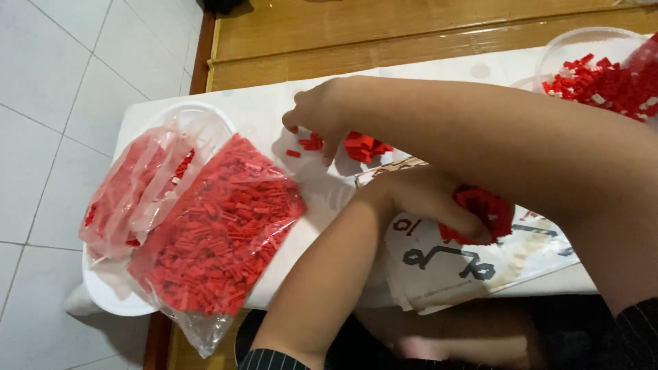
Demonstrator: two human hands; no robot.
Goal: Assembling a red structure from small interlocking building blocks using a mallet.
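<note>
Your right hand (319,116) reaches across your body to a small loose pile of tiny red plastic building bricks (360,146) lying on the white-covered table (260,109). The fingers point down and pinch narrowly at the left edge of that pile; whether a brick sits between the fingertips you cannot tell from here. One stray red brick (293,153) lies just beside the hand, apart from the pile.

Your left hand (425,202) lies under the right forearm, its grip closed on a flat red assembly of joined bricks (483,212), studded and roughly square, with the thumb pressing on its lower edge. That assembly rests over a white printed instruction sheet with black line figures (445,264), which lies on the table in front of you.

To the left, a clear plastic bag packed full of small red bricks (219,233) leans on a white oval plastic tray (103,294), beside a second, slacker clear bag with fewer red bricks (130,192). At the far right corner, a clear round plastic bowl (582,44) holds a heap of more red bricks (603,85), a few white ones among them.
</note>
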